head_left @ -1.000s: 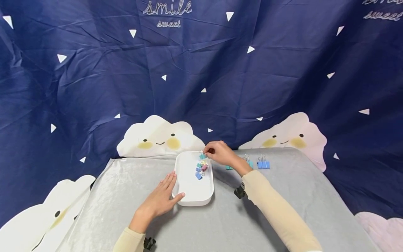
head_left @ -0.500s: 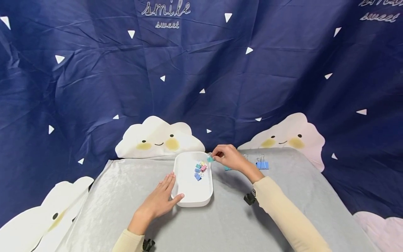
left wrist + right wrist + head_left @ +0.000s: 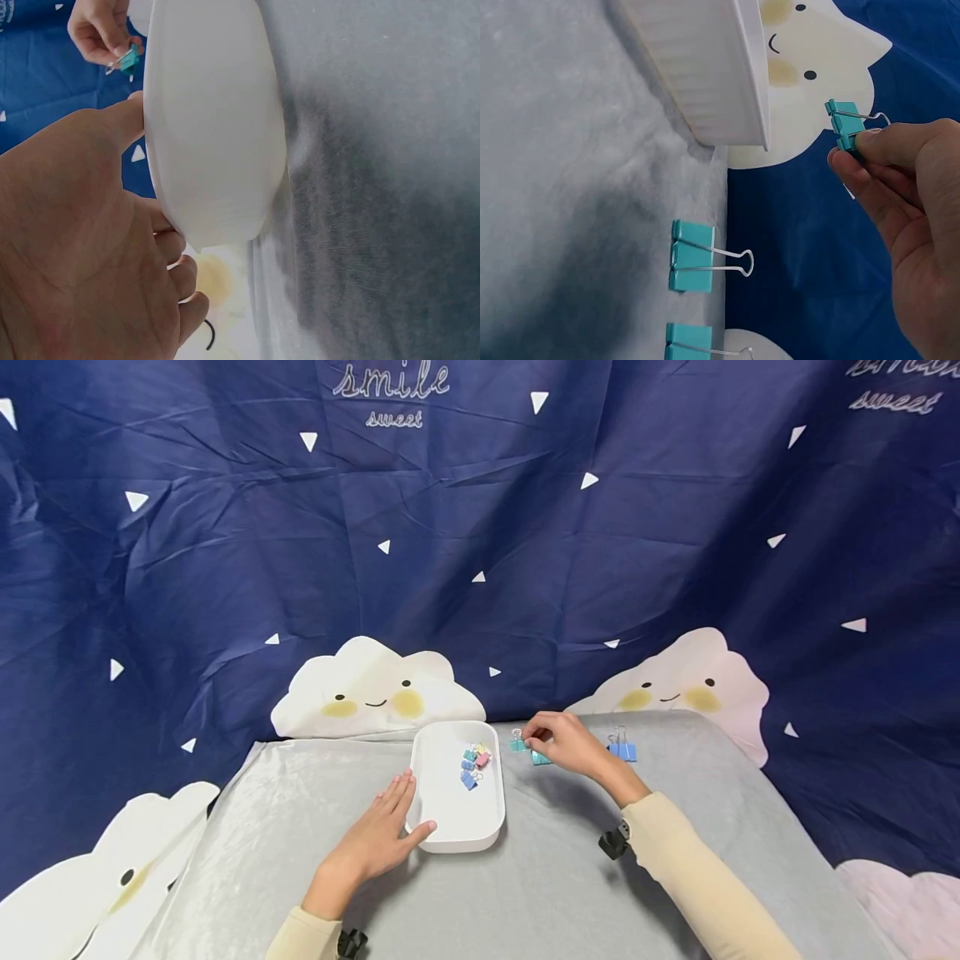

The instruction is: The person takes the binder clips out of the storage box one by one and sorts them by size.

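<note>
- Right hand (image 3: 566,743): thumb and fingers pinching one teal clip (image 3: 846,124).
- Teal clip: raised above the cloth, right of the tray, apart from it.
- Left hand (image 3: 378,835): spread wide, thumb and fingers touching the tray's rim.
- Tray (image 3: 450,818): white, on grey cloth (image 3: 555,877).
- Small clips (image 3: 482,760), mixed colours: clustered inside the tray, towards its right side.
- Two large clips (image 3: 692,256), teal: on the cloth, near the right hand.
- Blue clip (image 3: 624,752): on the cloth, farther right.

Your tray (image 3: 453,814) sits by the tabletop's (image 3: 540,893) far edge, a clip pile (image 3: 469,768) in its right half, your left grip (image 3: 377,837) at its left rim. Right of it, your right grip (image 3: 567,745) holds a clip (image 3: 846,124) near a clip row (image 3: 694,256) along that edge.
</note>
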Available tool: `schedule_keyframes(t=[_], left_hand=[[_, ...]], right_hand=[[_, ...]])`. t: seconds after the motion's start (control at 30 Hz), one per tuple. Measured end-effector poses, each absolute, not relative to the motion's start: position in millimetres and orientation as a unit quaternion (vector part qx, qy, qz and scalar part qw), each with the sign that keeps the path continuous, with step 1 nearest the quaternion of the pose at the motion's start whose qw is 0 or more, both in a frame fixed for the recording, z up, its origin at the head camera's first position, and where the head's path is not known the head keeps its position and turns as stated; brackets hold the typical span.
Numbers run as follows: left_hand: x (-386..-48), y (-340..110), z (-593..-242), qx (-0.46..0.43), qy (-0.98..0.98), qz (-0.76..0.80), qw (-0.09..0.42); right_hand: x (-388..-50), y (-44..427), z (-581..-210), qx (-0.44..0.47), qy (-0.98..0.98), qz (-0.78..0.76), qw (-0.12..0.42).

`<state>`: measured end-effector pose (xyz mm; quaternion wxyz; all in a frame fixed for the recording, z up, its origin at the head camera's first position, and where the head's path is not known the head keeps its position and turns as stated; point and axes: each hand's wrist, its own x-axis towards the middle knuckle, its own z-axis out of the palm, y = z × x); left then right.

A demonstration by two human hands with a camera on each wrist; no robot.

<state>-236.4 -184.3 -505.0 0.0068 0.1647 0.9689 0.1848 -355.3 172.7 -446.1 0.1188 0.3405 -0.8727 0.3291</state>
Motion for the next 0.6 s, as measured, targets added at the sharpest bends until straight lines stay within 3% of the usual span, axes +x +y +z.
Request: schedule_keyframes(t=[0.17,0.6], left_hand=[[-236.2,-184.2,-505.1,0.164,0.969,0.182,0.010],[-237.4,-184.5,-504.8,0.164,0.970,0.182,0.012]], right_hand=[[-355.1,182.5,-457.5,0.339,-0.867,0.341,0.128],[-349.8,203.1,-486.0,0.287,-0.891,0.342,0.080]])
